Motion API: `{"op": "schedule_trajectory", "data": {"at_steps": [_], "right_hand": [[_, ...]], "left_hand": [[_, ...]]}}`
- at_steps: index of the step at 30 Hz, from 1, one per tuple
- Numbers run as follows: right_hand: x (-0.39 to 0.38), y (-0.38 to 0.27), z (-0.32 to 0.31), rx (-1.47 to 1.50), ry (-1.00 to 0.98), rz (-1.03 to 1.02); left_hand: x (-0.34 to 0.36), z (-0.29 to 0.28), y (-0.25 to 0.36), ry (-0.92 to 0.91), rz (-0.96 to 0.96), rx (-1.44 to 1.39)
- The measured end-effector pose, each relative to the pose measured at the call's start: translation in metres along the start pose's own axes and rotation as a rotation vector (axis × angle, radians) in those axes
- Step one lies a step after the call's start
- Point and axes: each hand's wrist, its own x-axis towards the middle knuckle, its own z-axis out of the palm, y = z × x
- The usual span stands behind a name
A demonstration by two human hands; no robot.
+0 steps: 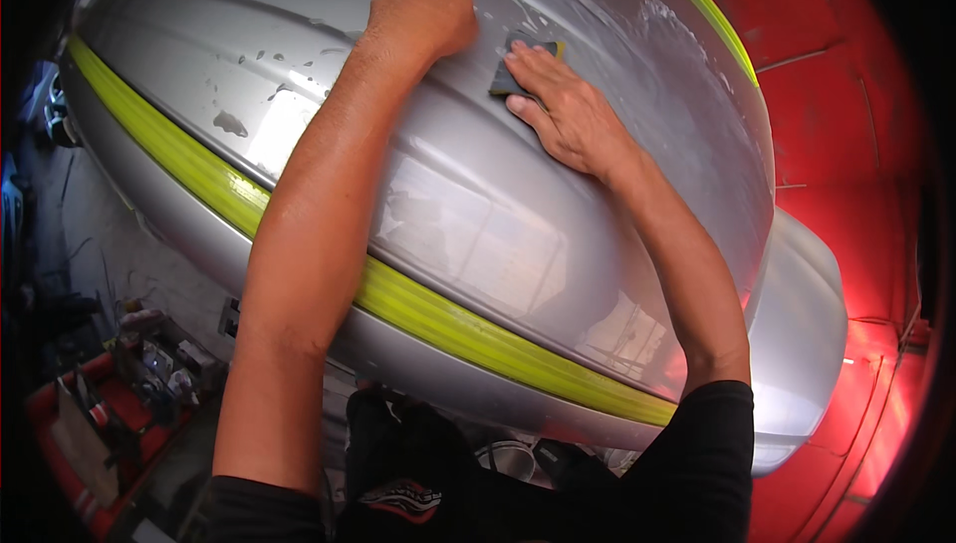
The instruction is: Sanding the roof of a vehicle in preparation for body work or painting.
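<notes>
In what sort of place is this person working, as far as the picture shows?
Probably a vehicle body workshop: a wet-streaked silver body panel, yellow-green masking tape along its side, and what looks like a sanding pad under the right hand.

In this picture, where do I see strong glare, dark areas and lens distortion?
In the head view: bright reflections glare on the silver panel; fisheye edges fall to black; the lower left is dim; the yellow tape curves, perhaps partly from lens distortion.
</notes>
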Motion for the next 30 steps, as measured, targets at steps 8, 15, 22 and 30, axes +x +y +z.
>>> {"op": "schedule_trajectory", "data": {"at_steps": [8,15,22,30], "right_hand": [[-0.149,-0.009,-0.037,-0.012,-0.107,0.122],[0.003,-0.009,-0.001,0.002,-0.034,-0.054],[-0.084,-0.009,-0.018,0.057,-0.041,0.052],[-0.034,-0.012,-0.012,0.035,0.015,0.149]], "left_hand": [[-0.001,-0.003,0.001,-0.030,0.030,0.009],[-0.001,-0.005,-0.001,-0.051,-0.005,-0.031],[-0.001,-0.003,-0.004,0.037,0.049,-0.044],[-0.005,0.001,-0.001,0.107,0.064,-0.057]]}}
